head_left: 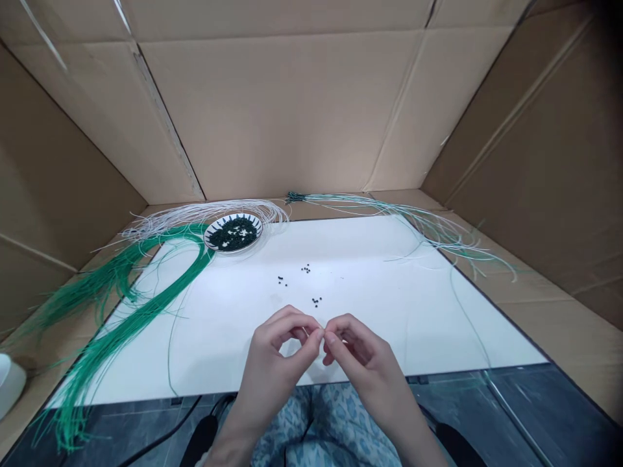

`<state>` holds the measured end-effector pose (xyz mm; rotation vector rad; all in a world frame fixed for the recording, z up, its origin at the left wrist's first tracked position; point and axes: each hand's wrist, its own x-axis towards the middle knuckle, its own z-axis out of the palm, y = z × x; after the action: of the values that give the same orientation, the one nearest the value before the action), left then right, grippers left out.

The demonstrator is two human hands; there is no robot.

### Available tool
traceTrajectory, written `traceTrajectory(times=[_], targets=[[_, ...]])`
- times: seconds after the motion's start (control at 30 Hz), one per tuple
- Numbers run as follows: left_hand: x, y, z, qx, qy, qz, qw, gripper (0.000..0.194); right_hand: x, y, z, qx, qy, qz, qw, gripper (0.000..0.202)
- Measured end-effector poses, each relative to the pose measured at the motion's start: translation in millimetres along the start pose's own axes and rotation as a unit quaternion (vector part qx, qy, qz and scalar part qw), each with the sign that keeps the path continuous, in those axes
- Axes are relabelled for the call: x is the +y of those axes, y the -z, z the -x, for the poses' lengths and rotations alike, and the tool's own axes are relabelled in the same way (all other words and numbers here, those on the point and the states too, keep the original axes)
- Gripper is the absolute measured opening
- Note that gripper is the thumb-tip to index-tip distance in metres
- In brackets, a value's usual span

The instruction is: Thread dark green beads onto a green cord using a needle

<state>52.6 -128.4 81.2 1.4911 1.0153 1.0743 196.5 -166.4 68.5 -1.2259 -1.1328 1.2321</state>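
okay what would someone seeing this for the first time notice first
Probably the two hands, left hand and right hand, pinched fingertip to fingertip low in the middle over the white sheet. Next, the thick green strands sweeping down the left edge, and the small dish of dark beads at the sheet's far left corner.

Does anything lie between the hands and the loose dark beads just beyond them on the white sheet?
Nothing visible does. The left hand and right hand pinch fingertips together, and only bare white sheet separates them from the nearest dark beads.
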Motion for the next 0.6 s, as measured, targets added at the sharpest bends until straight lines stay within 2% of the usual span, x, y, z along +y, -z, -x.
traceTrajectory(times=[0.07, 0.1, 0.13, 0.2, 0.27, 0.33, 0.37, 0.43, 0.47, 0.53, 0.6], targets=[[2, 1.9, -2, -0.007, 0.006, -0.012, 1.000, 0.009, 2, -1, -1, 0.022, 0.002, 0.011, 1.000, 0.027], [7, 6.3, -2, 0.009, 0.006, -0.015, 1.000, 0.004, 3, 1, -1, 0.034, 0.004, 0.018, 0.999, 0.028], [14, 13.8, -1, 0.036, 0.000, -0.020, 0.999, 0.010, 5, 3, -3, 0.047, 0.004, 0.025, 0.999, 0.030], [33, 36.7, 5, 0.140, -0.036, -0.048, 0.988, 0.024, 7, 10, -7, 0.073, 0.005, 0.043, 0.996, 0.030], [51, 62.4, 12, 0.208, -0.108, -0.096, 0.967, 0.017, 8, 18, -14, 0.083, 0.005, 0.060, 0.995, 0.029], [59, 77.2, 18, 0.225, -0.079, -0.130, 0.962, 0.017, 6, 23, -19, 0.070, 0.011, 0.065, 0.995, 0.029], [57, 77.0, 18, 0.196, -0.047, -0.146, 0.969, 0.021, 3, 23, -21, 0.056, 0.017, 0.061, 0.996, 0.030], [44, 60.8, 16, 0.121, -0.002, -0.126, 0.985, 0.031, -3, 17, -21, 0.027, 0.035, 0.045, 0.998, 0.035], [35, 46.9, 13, 0.100, 0.014, -0.067, 0.993, 0.030, -6, 13, -19, 0.014, 0.044, 0.035, 0.998, 0.038], [17, 15.5, 6, 0.079, 0.047, 0.080, 0.993, 0.021, -8, 4, -14, -0.002, 0.060, 0.018, 0.998, 0.044], [4, -10.4, 1, 0.076, 0.043, 0.170, 0.982, 0.015, -5, 0, -9, -0.003, 0.067, 0.000, 0.998, 0.049]])
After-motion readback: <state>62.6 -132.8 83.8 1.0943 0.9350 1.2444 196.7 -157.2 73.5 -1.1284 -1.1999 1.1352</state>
